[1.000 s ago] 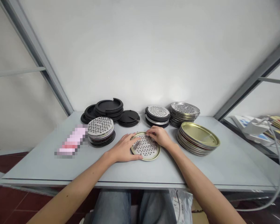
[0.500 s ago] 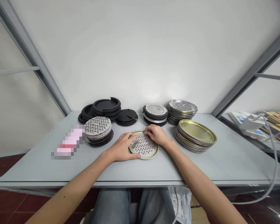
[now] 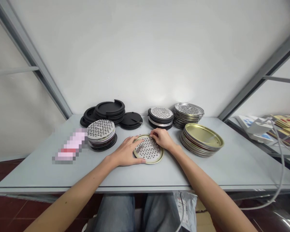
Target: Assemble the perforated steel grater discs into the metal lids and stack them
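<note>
A round perforated metal disc (image 3: 149,149) lies inside a gold-rimmed round tray (image 3: 157,161) near the table's front middle. My left hand (image 3: 127,152) rests at the tray's left side, thumb and fingers spread over its rim. At the upper right rim, my right hand (image 3: 161,138) has its fingers pinched together; whatever is between them is too small to make out. A stack of perforated discs (image 3: 101,129) stands to the left. On the right is a stack of gold trays (image 3: 203,135).
Black rings (image 3: 110,108) and black discs (image 3: 131,120) are piled at the back left. Behind my right hand stand a mixed stack (image 3: 161,113) and a stack of silver trays (image 3: 188,110). A blurred pink item (image 3: 71,146) lies left; a white cable (image 3: 283,167) hangs right.
The whole view has shifted very slightly. Both hands keep nearly the same place on the tray.
</note>
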Available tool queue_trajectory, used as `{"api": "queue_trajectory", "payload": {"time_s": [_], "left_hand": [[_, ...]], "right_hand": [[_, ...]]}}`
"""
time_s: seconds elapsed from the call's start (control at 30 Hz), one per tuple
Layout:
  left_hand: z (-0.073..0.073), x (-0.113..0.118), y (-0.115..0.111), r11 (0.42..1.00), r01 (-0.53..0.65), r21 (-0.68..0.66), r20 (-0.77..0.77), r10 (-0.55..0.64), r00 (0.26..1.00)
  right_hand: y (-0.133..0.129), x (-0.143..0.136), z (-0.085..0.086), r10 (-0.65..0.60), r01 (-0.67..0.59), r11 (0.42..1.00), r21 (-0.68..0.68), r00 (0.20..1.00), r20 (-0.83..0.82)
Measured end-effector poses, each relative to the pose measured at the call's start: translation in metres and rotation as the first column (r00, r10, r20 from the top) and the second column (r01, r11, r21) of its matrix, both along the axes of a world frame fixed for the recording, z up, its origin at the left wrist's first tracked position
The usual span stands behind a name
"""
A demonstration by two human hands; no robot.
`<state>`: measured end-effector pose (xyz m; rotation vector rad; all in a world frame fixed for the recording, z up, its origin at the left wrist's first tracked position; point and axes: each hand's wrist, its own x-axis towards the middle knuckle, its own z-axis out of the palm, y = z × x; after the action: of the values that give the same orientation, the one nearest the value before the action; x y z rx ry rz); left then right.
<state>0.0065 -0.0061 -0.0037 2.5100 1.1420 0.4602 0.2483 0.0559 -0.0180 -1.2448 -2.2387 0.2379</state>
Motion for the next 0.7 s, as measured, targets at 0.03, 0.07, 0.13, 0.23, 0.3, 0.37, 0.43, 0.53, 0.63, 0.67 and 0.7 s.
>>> {"api": "queue_trajectory", "payload": {"time_s": [0.03, 0.07, 0.13, 0.23, 0.3, 0.37, 0.43, 0.53, 0.63, 0.67, 0.7], "left_hand": [[0.0001, -0.0001, 0.0, 1.0, 0.0, 0.0, 0.007, 0.0, 1.0], [0.0002, -0.0001, 0.0, 1.0, -0.001, 0.0, 0.015, 0.001, 1.0], [0.0005, 0.0, 0.0, 1.0, -0.002, -0.001, 0.023, 0.002, 1.0], [0.0009, 0.0001, 0.0002, 1.0, -0.001, 0.001, 0.023, 0.001, 1.0], [0.001, 0.0, 0.0005, 1.0, 0.001, 0.002, 0.021, -0.001, 1.0], [0.0008, -0.0002, 0.001, 1.0, 0.002, 0.001, 0.022, -0.002, 1.0], [0.0007, -0.0005, 0.0012, 1.0, 0.001, -0.005, 0.026, -0.001, 1.0], [0.0005, -0.0009, 0.0013, 1.0, -0.004, -0.012, 0.028, 0.004, 1.0], [0.0003, -0.0012, 0.0014, 1.0, -0.002, -0.011, 0.021, 0.002, 1.0], [0.0003, -0.0012, 0.0014, 1.0, -0.001, -0.011, 0.021, 0.001, 1.0], [0.0003, -0.0012, 0.0014, 1.0, 0.0, -0.011, 0.025, 0.0, 1.0]], "right_hand": [[0.0004, 0.0005, -0.0007, -0.003, 0.003, 1.0, -0.001, 1.0, -0.012], [0.0008, 0.001, -0.0013, -0.003, 0.003, 1.0, -0.004, 1.0, -0.029], [0.0017, 0.0022, -0.0022, 0.007, -0.008, 1.0, -0.011, 0.997, -0.076], [0.0022, 0.0037, -0.0021, 0.045, -0.044, 0.999, 0.013, 0.987, -0.157], [0.0018, 0.0045, -0.0012, 0.081, -0.077, 0.997, 0.032, 0.98, -0.182], [0.0009, 0.0051, -0.0001, 0.114, -0.111, 0.993, 0.027, 0.976, -0.184], [0.0, 0.0054, 0.0009, 0.126, -0.126, 0.992, 0.01, 0.976, -0.179], [-0.0011, 0.0054, 0.0022, 0.12, -0.123, 0.992, -0.005, 0.976, -0.179], [-0.0018, 0.005, 0.0035, 0.114, -0.119, 0.993, -0.019, 0.979, -0.169], [-0.002, 0.0049, 0.0039, 0.111, -0.117, 0.993, -0.022, 0.98, -0.164], [-0.002, 0.0048, 0.0041, 0.11, -0.116, 0.993, -0.027, 0.982, -0.156]]}}
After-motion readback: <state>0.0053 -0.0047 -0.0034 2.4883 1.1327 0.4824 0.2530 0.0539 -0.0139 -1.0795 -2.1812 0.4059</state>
